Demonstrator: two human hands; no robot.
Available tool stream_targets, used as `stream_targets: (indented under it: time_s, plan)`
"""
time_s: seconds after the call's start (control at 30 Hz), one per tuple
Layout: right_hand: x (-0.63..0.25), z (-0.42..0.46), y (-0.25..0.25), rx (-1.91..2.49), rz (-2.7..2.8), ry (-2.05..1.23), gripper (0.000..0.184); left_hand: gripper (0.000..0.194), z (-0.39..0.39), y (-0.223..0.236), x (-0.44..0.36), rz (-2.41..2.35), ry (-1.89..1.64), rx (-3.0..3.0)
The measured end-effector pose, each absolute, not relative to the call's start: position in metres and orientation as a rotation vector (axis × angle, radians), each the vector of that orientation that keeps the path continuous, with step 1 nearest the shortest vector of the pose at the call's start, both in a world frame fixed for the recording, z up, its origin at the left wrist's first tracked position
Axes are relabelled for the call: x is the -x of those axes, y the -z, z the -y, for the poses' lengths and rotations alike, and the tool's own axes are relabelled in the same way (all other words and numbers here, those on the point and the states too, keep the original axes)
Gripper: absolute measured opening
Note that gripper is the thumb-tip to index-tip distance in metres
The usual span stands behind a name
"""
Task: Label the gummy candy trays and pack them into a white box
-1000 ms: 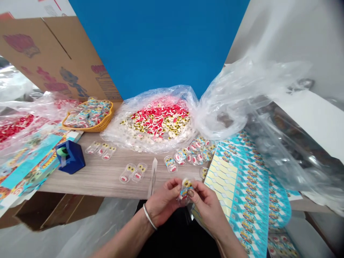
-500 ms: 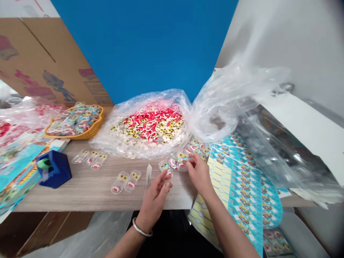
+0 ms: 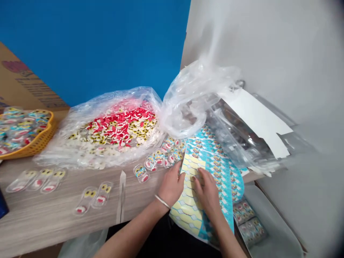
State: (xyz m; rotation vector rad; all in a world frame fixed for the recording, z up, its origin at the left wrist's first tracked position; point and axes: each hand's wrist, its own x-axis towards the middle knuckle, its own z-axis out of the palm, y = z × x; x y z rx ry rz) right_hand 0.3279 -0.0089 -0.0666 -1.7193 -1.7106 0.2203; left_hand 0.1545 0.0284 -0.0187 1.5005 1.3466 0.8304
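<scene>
Both my hands rest on a blue and yellow printed sheet [image 3: 212, 168], which lies in a stack at the table's front edge. My left hand [image 3: 172, 187], with a metal bangle [image 3: 162, 201] on its wrist, grips the sheet's left edge. My right hand [image 3: 206, 190] has its fingers on the sheet's middle. To their left lies a cluster of transparent packets [image 3: 163, 157] holding yellow-eyed, red-mouthed sweets. One such packet [image 3: 141, 173] sits nearest my left hand. A large plastic bag [image 3: 118, 125] holds a heap of the same loose pieces.
A wood-grain table [image 3: 40, 218] carries paired packets [image 3: 92, 199], a row of packets [image 3: 36, 181], a thin pale strip [image 3: 122, 197] and a yellow basket [image 3: 40, 143] of packets. Crumpled plastic [image 3: 185, 104] and white card [image 3: 258, 118] rise at the right. More packets [image 3: 249, 223] lie low right.
My view has swung right. Both hands have moved from the packets onto the printed sheet, which now lies across the table's front edge.
</scene>
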Motion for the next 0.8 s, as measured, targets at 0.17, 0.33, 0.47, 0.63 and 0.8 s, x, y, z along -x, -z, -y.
stream_targets:
  time_s: [0.17,0.33,0.47,0.63,0.8]
  plan:
    - [-0.335,0.044,0.082,1.684,1.615,-0.257,0.029,0.042,-0.058,0.033,-0.191,-1.45,-0.814,-1.246]
    - [-0.341,0.042,0.067,1.669,1.621,-0.368,0.025,0.02,-0.078,0.042,-0.204,-1.407,-0.848,-1.059]
    - [-0.348,0.004,0.034,1.644,1.608,-0.454,0.02,0.014,-0.081,0.032,-0.205,-1.332,-0.845,-0.981]
    - [-0.347,-0.047,0.012,1.448,1.727,-0.494,0.015,0.017,-0.071,0.016,-0.202,-1.219,-0.888,-0.924]
    - [-0.339,-0.048,0.022,1.398,1.682,-0.529,0.012,0.022,-0.062,0.009,-0.202,-1.157,-0.942,-0.84]
